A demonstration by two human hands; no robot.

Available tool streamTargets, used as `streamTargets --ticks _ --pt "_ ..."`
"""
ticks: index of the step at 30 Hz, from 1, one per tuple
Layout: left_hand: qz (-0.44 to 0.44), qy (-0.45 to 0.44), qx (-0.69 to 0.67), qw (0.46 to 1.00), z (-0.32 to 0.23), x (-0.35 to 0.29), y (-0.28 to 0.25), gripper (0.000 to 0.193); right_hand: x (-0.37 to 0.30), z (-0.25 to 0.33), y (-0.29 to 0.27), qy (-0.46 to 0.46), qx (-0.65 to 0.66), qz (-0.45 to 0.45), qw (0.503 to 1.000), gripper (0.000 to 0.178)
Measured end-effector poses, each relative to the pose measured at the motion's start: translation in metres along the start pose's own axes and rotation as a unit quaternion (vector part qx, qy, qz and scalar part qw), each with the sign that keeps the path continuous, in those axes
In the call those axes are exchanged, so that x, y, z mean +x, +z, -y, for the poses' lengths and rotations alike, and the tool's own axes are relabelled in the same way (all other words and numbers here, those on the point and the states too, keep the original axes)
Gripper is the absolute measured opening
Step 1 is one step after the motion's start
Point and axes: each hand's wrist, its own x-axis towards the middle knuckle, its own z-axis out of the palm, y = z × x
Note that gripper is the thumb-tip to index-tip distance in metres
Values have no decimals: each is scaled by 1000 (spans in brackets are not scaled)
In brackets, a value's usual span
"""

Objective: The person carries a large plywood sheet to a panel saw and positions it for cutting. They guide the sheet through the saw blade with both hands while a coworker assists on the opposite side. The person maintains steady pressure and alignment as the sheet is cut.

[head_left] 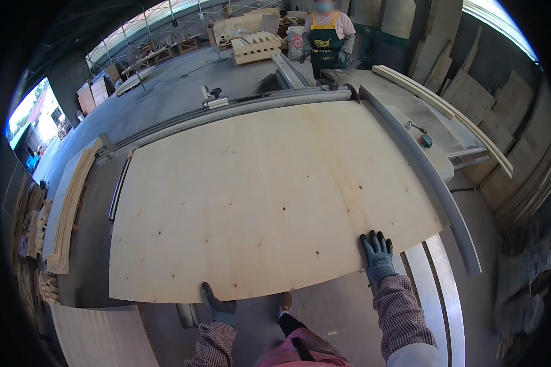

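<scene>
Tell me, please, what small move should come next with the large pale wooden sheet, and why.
I would perhaps nudge the large pale wooden sheet toward the long grey metal fence: its right edge runs alongside, though contact is unclear. The blue-gloved right hand lies flat near the close right corner and the blue-gloved left hand is at the near edge, seemingly placed to guide it.

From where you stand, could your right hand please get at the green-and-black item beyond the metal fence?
Probably not without leaning: the right hand rests on the plywood panel at its near edge, and the metal fence stands between it and the green-and-black item.
</scene>
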Motion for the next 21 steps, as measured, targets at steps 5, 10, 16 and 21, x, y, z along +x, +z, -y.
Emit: streamTargets --ticks 5,10,16,21 --pt "17 11 -4 1000 -2 3 -15 50 -4 3 0 -9 -12 5 1000 78" --pt "5 6 18 1000 -6 -8 -5 46 -6 5 1 -4 -7 6 1000 76" --pt "13 3 20 1000 -6 -6 -14 47 -11 10 -11 12 0 40 999 76" --pt "26 12 16 999 -8 0 -26 47 -13 15 -11 4 1 38 999 63"
